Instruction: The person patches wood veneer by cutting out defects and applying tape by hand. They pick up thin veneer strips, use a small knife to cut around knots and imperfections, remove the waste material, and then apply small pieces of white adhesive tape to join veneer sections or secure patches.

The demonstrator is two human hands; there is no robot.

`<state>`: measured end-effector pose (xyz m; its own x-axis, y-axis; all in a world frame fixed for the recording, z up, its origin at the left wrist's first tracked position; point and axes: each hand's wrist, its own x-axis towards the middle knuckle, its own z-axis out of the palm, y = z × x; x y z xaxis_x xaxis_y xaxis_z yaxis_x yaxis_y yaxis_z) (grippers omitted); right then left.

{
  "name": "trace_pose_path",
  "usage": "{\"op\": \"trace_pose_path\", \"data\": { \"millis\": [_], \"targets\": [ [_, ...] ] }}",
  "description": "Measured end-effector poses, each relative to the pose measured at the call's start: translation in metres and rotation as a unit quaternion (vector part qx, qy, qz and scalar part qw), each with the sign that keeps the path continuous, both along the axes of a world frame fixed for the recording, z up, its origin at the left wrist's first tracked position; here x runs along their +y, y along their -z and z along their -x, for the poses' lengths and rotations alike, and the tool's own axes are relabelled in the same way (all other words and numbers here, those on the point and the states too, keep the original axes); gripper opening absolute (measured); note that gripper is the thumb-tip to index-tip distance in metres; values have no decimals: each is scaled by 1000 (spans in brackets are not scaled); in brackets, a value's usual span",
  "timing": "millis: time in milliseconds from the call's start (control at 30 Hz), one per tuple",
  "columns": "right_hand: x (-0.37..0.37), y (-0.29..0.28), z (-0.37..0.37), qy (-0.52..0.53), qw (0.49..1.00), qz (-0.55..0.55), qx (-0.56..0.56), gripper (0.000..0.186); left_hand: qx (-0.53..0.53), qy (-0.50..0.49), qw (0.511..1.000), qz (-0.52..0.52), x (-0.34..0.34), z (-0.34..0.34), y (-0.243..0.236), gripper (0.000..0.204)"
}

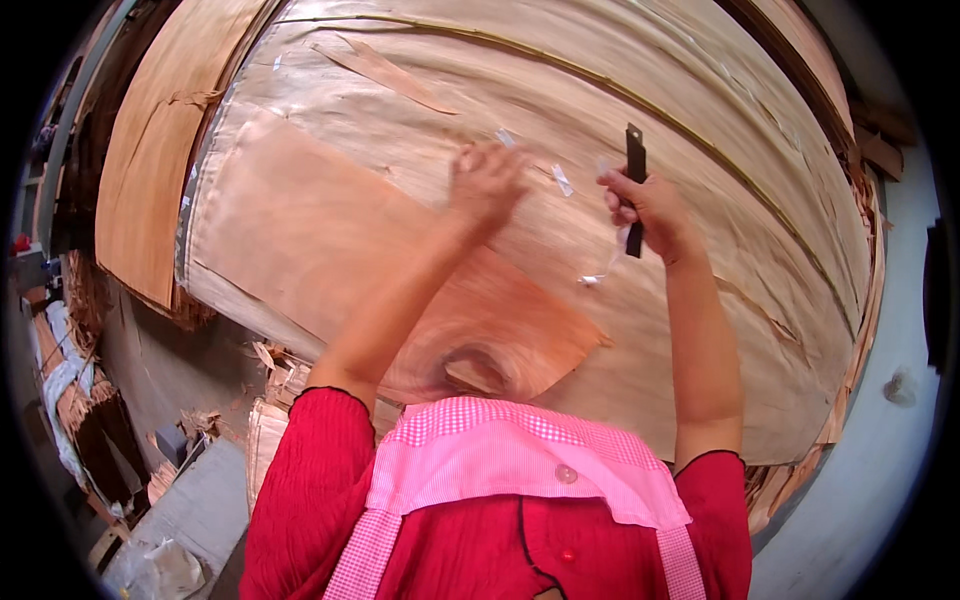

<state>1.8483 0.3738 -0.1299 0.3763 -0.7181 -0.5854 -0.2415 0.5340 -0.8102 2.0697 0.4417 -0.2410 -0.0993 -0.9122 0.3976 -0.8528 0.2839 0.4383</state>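
Note:
My right hand [645, 205] is closed around a black, flat-handled cutter [636, 155], held upright above the veneer, with a hole at its top end. A thin clear strip [619, 240] hangs by those fingers. My left hand [487, 185], slightly blurred, is over the sheet with its fingers bent and apart; nothing shows in it. Beside it are short pieces of whitish tape [562, 180]. Under my left forearm lies a reddish veneer piece [330, 220] with a dark-rimmed knot hole near me. It rests on a large pale veneer sheet [740, 350].
A long thin stick [520, 48] runs across the far side of the sheet. A loose veneer sliver [390, 75] lies near it. More veneer [150, 160] is stacked at the left. Scraps and plastic [175, 570] lie at the lower left. Pale floor [850, 500] shows at right.

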Motion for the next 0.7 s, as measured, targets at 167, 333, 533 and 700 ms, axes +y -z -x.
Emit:
{"op": "trace_pose_path", "data": {
  "millis": [167, 333, 533, 700],
  "targets": [
    [20, 44, -77, -27, 999, 31, 17, 19, -25, -72, 997, 11, 4, -56, 6, 36],
    [10, 77, -126, 44, 998, 15, 35, 19, -26, -61, 998, -13, 10, -54, 2, 41],
    [0, 76, -146, 13, 988, 18, 150, 19, -118, -5, 993, 13, 12, -55, 7, 42],
    [2, 54, -140, -121, 951, 51, 281, 24, -153, -52, 987, -10, 18, -50, 14, 47]
  ]
}}
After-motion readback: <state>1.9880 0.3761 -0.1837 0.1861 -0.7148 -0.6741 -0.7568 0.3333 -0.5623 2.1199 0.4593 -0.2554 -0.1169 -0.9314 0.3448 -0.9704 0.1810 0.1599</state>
